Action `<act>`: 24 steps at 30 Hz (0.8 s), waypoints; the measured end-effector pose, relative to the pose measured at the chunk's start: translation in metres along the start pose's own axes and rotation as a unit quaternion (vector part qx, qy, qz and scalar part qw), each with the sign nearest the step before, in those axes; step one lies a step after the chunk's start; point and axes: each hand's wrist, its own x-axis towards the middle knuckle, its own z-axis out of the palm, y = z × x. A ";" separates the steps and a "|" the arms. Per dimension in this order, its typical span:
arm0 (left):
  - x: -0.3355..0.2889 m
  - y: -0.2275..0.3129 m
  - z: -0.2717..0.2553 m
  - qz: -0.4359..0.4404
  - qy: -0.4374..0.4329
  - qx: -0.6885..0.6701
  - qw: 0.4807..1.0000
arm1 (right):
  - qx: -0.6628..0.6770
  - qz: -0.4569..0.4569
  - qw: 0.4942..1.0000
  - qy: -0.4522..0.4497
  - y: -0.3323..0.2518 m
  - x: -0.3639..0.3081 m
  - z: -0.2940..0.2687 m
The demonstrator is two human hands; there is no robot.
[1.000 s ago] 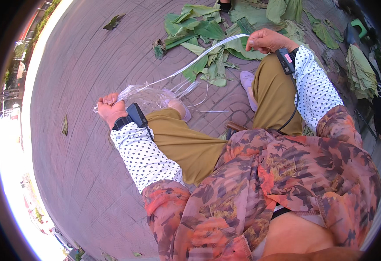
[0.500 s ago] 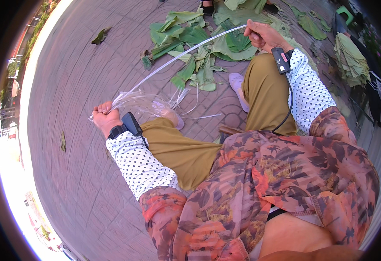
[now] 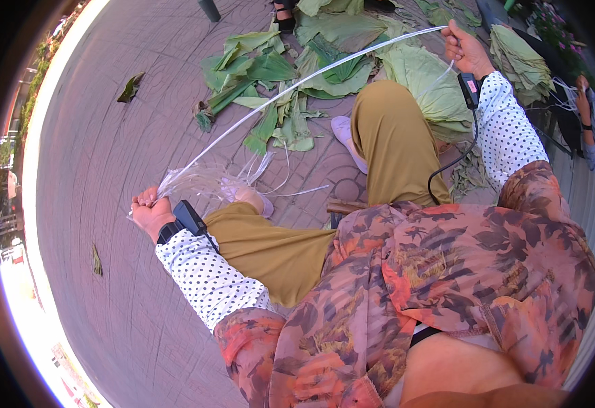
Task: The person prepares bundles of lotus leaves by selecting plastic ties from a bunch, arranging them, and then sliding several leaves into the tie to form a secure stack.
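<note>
My left hand (image 3: 149, 212) is closed around one end of a bundle of thin white plastic strips (image 3: 297, 85), low on the left above the paved ground. A long white strip stretches tight from there up to my right hand (image 3: 466, 49), which grips its far end at the upper right. Loose strips (image 3: 243, 178) fan out beside my left hand, near my foot in a pale shoe (image 3: 346, 136). Both wrists carry a black device over dotted sleeves.
Large green leaves (image 3: 324, 61) lie scattered on the brick paving (image 3: 107, 136) ahead. A stack of folded leaves (image 3: 521, 61) sits at the upper right. Another person (image 3: 593, 119) sits at the right edge. Single leaves (image 3: 131, 87) lie on the left.
My right hand has pulled the strip farther up and to the right, stretching it longer. My left hand stays closed on the bundle.
</note>
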 end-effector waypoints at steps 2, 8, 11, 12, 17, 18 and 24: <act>0.003 -0.026 0.017 -0.060 0.007 -0.006 0.998 | -0.009 -0.041 0.997 0.067 -0.036 0.003 -0.054; 0.089 -0.006 -0.011 0.232 -0.202 0.703 0.641 | 0.031 -0.172 0.982 0.074 -0.155 0.012 -0.161; 0.028 -0.091 0.019 0.245 -0.157 0.787 0.545 | 0.018 -0.224 0.956 0.188 -0.212 -0.023 -0.211; 0.024 -0.086 0.015 0.256 -0.156 0.774 0.557 | 0.004 -0.246 0.945 0.217 -0.225 -0.032 -0.220; 0.077 -0.140 0.028 0.217 -0.164 0.721 0.637 | -0.029 -0.344 0.895 0.283 -0.328 -0.148 -0.327; 0.089 -0.135 0.025 0.233 -0.195 0.712 0.633 | -0.027 -0.354 0.887 0.294 -0.333 -0.163 -0.336; 0.081 -0.162 0.040 0.293 -0.300 0.732 0.537 | -0.039 -0.411 0.844 0.342 -0.374 -0.283 -0.367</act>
